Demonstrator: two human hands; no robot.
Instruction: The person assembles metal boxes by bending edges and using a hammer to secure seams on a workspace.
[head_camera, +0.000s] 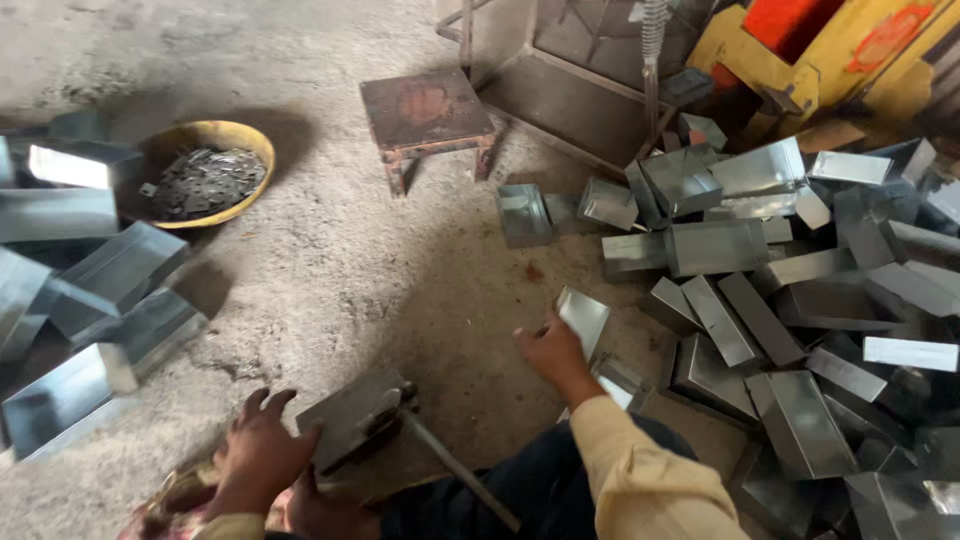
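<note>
Head view looks down on a rough, dusty concrete floor (340, 260), pale grey and pitted. To your right spreads the largest thing here, a heap of sheet-metal trays (790, 300): shiny, thin-walled, box-shaped pieces lying at every angle and crowding that side. A smaller stack of the same trays (90, 290) sits at your left, beside a yellow bowl (205, 172) filled with small dark metal scraps. Ahead stands a low, rusty square stool (428, 115), well apart from your hands.

Close to you, a dull grey metal block (352, 418) rests on the floor, its long axis running from lower left to upper right, with a grey rod-like handle (460, 480) slanting away toward lower right. Your left hand (262, 452) lies flat against the block's near-left end, fingers spread, its grip holding nothing closed.

Your right hand (552, 352) has its grip closed on one bright tray piece (583, 318), tilted on edge just at the heap's near margin, its long side pointing up and right.
</note>
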